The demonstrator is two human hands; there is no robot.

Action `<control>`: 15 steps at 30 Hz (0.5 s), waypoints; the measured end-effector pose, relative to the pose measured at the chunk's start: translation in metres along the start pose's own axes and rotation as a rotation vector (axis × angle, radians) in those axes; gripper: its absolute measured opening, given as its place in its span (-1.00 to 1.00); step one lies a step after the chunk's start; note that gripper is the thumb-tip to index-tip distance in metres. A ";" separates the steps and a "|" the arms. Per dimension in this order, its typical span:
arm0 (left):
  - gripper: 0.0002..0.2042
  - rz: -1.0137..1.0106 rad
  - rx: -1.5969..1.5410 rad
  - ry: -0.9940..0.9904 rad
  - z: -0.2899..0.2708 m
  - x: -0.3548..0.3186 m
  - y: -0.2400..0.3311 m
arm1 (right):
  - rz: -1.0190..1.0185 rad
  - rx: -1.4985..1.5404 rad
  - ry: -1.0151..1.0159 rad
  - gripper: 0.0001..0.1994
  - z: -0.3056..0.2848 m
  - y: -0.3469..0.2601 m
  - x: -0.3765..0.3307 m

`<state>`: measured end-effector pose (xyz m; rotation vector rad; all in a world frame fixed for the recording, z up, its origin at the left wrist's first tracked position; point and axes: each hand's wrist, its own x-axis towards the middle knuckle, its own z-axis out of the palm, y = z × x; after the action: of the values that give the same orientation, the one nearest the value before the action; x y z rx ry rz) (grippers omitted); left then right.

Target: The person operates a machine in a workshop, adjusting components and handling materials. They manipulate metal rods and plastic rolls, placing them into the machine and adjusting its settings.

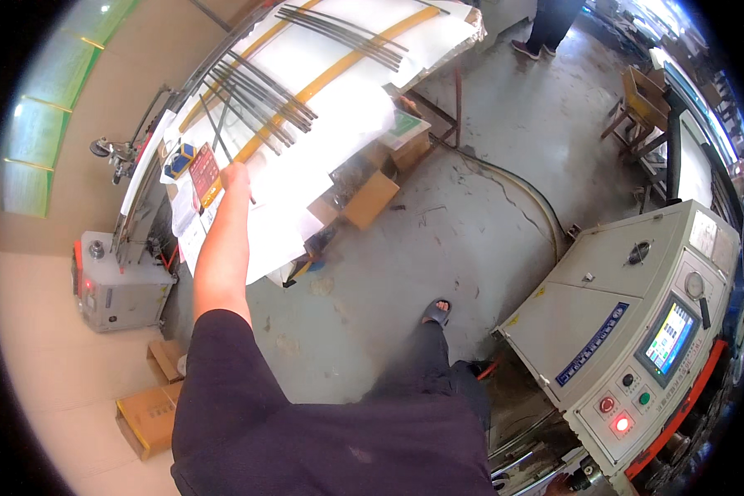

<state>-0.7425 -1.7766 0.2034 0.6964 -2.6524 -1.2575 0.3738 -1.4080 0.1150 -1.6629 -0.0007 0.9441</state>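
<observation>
My left arm reaches out to the white-covered table [355,116]. My left hand [236,178] is closed round one thin dark rod [215,128], whose near tip shows just below the hand. More such rods [264,95] lie side by side across yellow strips [322,78] on the table, with a second group [343,37] farther off. Left of my hand are a red printed card [207,175] and a blue-and-yellow box [180,160]. At the lower edge my right hand [560,484] shows only in part, dark, beside a metal shaft; its fingers cannot be made out.
A grey machine cabinet [570,306] with a lit screen [671,337] and push buttons stands close on my right. Cardboard boxes [370,200] sit under the table edge. A hose [512,175] crosses the floor. Another person's legs [554,25] show at the back.
</observation>
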 end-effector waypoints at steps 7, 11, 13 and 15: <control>-0.62 0.141 0.563 0.148 0.028 0.083 0.033 | 0.079 -0.022 -0.039 -0.34 -0.015 -0.008 0.034; -0.57 0.518 0.887 -0.072 0.074 0.067 0.022 | 0.052 0.076 -0.059 -0.33 -0.112 -0.088 0.052; -0.55 0.657 0.946 -0.116 0.090 0.059 0.036 | 0.065 0.137 -0.092 -0.33 -0.164 -0.089 0.066; -0.52 0.666 0.928 -0.043 0.062 0.048 0.047 | 0.015 0.044 -0.142 -0.38 -0.113 -0.067 0.071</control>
<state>-0.8203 -1.7292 0.1946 -0.1925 -3.0022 0.1523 0.5174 -1.4455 0.1304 -1.5544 -0.0637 1.0649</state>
